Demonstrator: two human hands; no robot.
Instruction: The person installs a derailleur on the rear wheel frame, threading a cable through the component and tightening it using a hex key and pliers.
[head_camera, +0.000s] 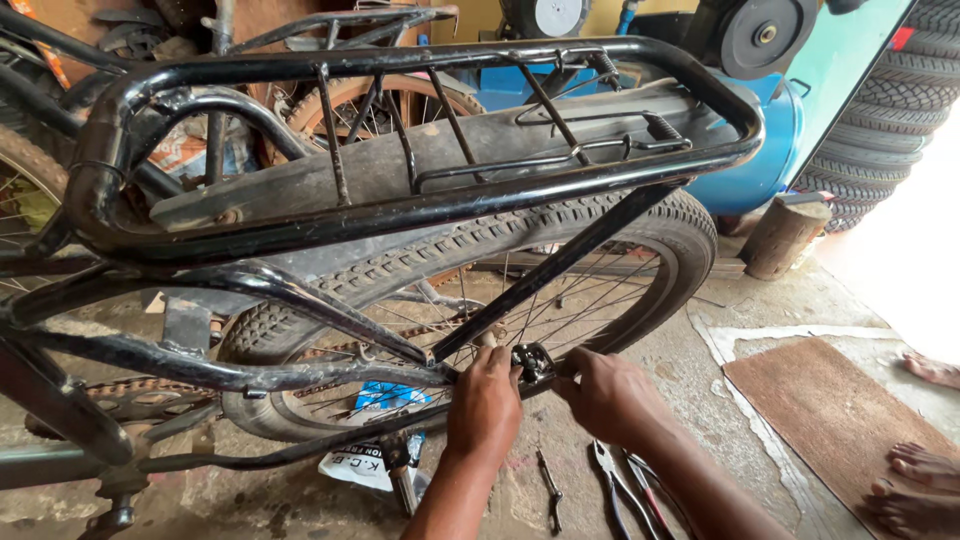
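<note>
Head view: left hand (487, 400) and right hand (607, 395) meet at the rear axle bracket (533, 362) of a black bicycle, low and near centre. Left fingers curl shut on the frame end beside the bracket; right fingertips pinch the bracket's right side. Rear wheel (640, 262) sits behind, carrier rack (420, 130) above. Pliers (612, 478) and a small spanner (549, 487) lie on the floor, near right. Brown mat (830, 410) far right, someone's bare feet (915, 480) on it.
</note>
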